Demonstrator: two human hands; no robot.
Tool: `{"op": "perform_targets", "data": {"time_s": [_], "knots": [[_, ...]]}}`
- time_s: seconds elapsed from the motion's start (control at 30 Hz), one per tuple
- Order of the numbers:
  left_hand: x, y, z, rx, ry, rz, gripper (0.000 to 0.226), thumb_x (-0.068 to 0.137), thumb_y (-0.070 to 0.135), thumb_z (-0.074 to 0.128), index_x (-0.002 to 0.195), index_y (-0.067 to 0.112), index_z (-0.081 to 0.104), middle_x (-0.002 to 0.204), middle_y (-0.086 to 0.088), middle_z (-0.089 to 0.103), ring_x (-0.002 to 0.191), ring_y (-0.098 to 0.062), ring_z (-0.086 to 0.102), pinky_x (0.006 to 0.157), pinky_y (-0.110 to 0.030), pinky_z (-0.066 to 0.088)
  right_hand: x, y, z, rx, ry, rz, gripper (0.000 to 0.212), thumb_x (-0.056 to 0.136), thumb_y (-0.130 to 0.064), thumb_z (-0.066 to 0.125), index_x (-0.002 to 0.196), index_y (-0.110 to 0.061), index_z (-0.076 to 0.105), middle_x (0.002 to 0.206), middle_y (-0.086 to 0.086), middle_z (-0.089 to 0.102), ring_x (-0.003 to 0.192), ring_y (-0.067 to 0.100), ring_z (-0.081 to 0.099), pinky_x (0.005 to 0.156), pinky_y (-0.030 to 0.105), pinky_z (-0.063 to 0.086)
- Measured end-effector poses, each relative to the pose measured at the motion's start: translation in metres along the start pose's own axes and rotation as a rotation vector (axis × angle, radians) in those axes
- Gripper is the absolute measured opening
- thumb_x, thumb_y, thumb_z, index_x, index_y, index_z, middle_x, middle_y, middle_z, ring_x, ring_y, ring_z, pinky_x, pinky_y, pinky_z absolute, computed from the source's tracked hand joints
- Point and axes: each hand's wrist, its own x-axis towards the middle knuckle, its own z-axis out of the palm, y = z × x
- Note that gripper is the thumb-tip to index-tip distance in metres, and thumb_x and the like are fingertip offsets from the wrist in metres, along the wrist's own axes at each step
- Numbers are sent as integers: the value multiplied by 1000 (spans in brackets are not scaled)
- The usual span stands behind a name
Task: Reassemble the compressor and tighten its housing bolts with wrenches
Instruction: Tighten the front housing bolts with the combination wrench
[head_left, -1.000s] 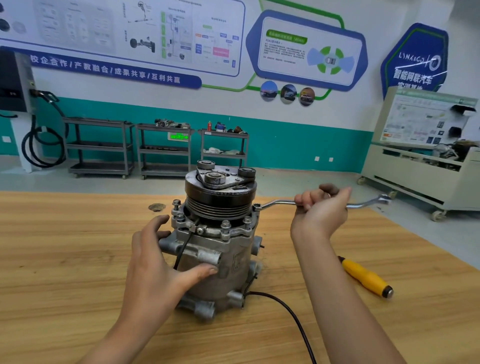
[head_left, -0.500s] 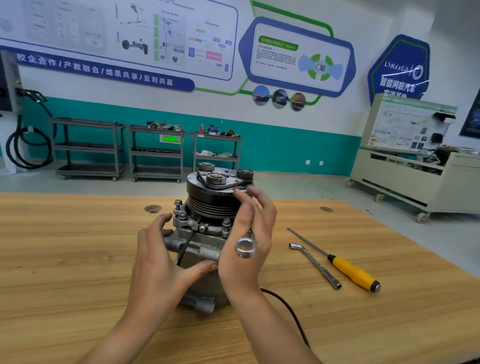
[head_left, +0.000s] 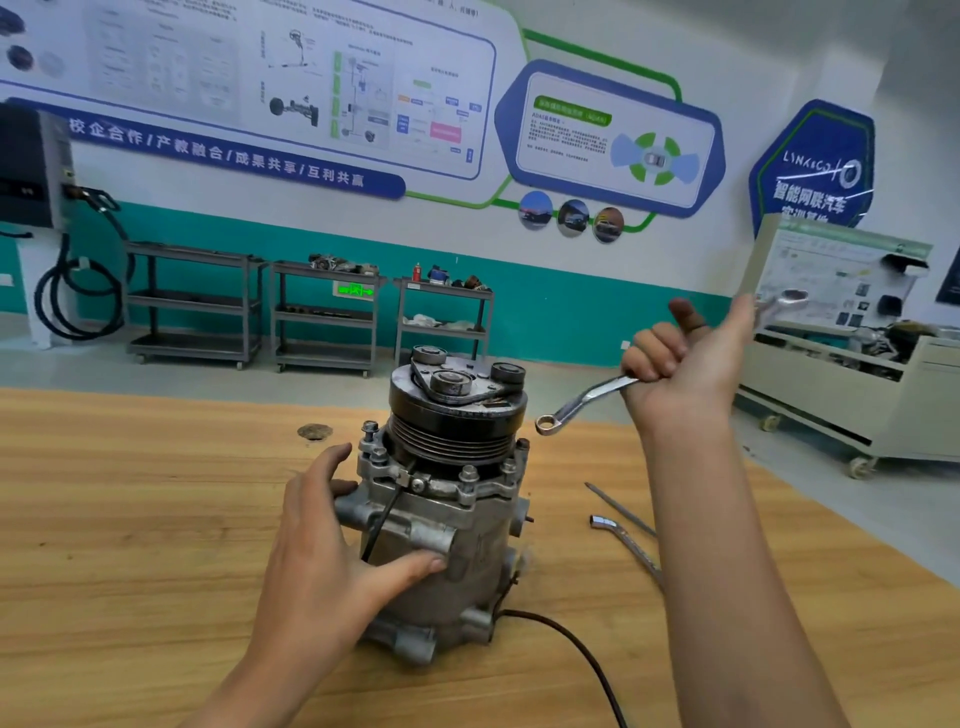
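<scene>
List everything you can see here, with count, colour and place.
silver-grey metal compressor with black pulley: one, upright, mid-table
steel ring wrench: one, silver, in the air right of the pulley
L-shaped steel socket wrench: one, silver, on the table right of the compressor
thin metal rod: one, grey, beside the socket wrench, partly hidden by the forearm
black cable: one, trailing from the compressor's base
wooden table: one, light brown
grey shelf carts: three, along the back wall
left hand: presses the compressor's side
right hand: grips the ring wrench
</scene>
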Motion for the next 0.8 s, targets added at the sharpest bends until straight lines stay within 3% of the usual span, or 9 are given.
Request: {"op": "perform_targets", "data": {"time_s": [0.13,0.27,0.4,0.57,0.67,0.73,0.8], "knots": [[1,0,1,-17,-7,-8,113,24,64,70,126,47,25,106,20,39,101,0,38,84,-28,34,51,20,-11,-12,34,310,59,94,-62,29,68,-11,42,34,-7,20,24,5,17,26,16,10],[2,1,0,-37,-10,-3,104,21,65,70,113,59,24,104,27,37,95,6,38,79,-23,33,75,49,-25,-6,60,425,55,97,-56,27,66,-12,38,32,-6,21,21,6,17,24,15,11],[3,2,1,-33,-17,-3,102,21,62,72,110,63,22,104,27,39,92,22,36,72,-13,32,85,63,-25,-28,2,530,47,102,-42,28,66,-12,36,30,-5,20,20,6,17,23,16,12],[3,2,1,-27,-19,-24,102,20,65,71,110,64,23,103,27,39,95,26,34,73,-12,31,94,72,-32,-66,-77,638,40,102,-20,33,63,-14,32,30,-5,21,19,6,19,22,15,14],[3,0,0,-42,-20,-13,104,19,67,73,111,62,26,105,25,40,98,26,35,74,-13,33,90,76,-47,62,20,648,43,101,-15,34,58,-15,27,29,-5,21,19,7,19,23,15,16],[5,0,-1,-57,-35,-30,110,17,68,82,111,62,27,106,22,44,98,17,41,75,-16,34,85,73,-51,124,81,569,44,102,-19,33,58,-15,30,30,-5,21,19,7,19,24,15,16],[7,-2,-2,-65,-45,-50,113,12,68,79,112,60,27,107,19,47,97,6,44,77,-21,33,78,67,-50,116,108,449,44,102,-25,30,60,-16,32,30,-7,21,20,6,18,24,15,15]]}}
